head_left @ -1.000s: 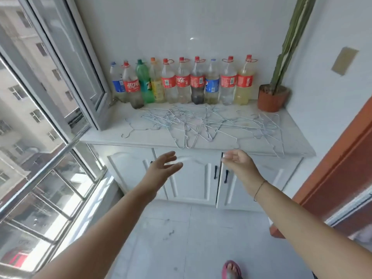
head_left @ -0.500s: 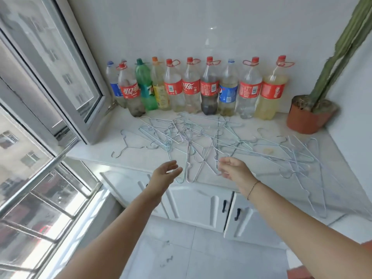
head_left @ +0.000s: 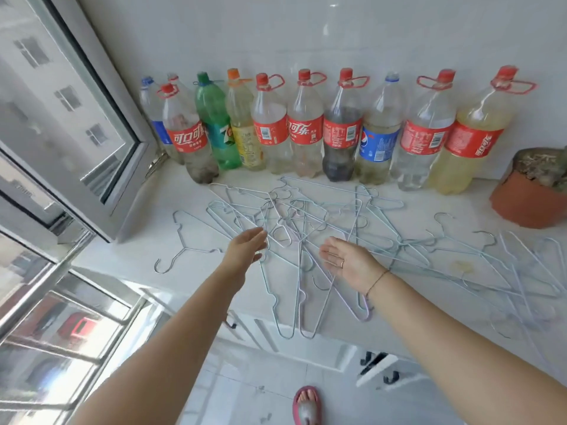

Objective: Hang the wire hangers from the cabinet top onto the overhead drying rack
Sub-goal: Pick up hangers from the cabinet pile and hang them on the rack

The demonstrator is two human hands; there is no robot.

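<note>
Fingers (head_left: 259, 237) of our left hand (head_left: 245, 251) reach out straight and close together, holding nothing. Those of our right hand (head_left: 349, 262) lie relaxed and a little spread, palm turned left. Our 2 hands are over the tangled wire hangers (head_left: 306, 216), which are strewn across the white counter (head_left: 138, 240); we cannot tell whether they touch. 1 hanger (head_left: 181, 240) lies apart at the left. Plastic bottles (head_left: 306, 133) line the far wall, a terracotta pot (head_left: 527, 200) stands far right, and a window (head_left: 76, 118) is at the left.
</note>
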